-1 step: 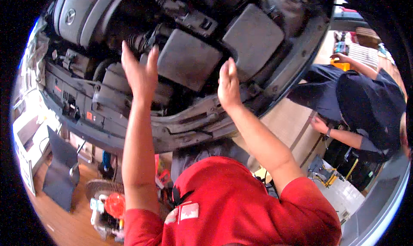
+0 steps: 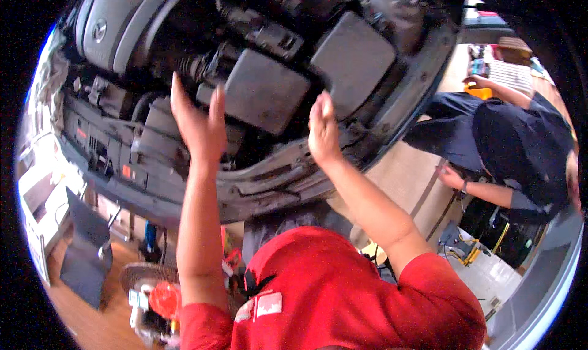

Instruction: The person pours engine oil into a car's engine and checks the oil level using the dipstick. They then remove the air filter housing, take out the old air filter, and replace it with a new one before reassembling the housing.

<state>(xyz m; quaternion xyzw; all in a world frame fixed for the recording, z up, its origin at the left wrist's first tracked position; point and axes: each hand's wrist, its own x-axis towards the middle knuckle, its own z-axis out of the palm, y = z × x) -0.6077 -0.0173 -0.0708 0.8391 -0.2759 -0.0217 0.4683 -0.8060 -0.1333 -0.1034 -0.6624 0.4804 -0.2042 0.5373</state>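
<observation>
Both my hands are raised over the open engine bay of a car. My left hand [image 2: 203, 129] has its thumb and fingers spread apart and holds nothing. It hovers by the dark air intake hose [image 2: 191, 67] and the left edge of a grey square cover [image 2: 267, 91]. My right hand [image 2: 324, 129] has its fingers stretched out, palm turned inward, with nothing in it. Its fingertips overlap the lower edge of a second grey cover [image 2: 355, 62]; I cannot tell whether they touch it. The ribbed engine cover [image 2: 113, 28] lies at the far left.
The car's front frame edge [image 2: 263, 206] curves between my body and the engine. On the right a person in dark clothes [image 2: 514, 142] bends over, near a white board with yellow tools [image 2: 484, 276]. A dark chair [image 2: 86, 252] and an orange-red round object [image 2: 165, 299] are at lower left.
The view has shifted slightly, so the engine bay and both hands sit a little differently in the picture. Both hands keep nearly the same pose and hold nothing.
</observation>
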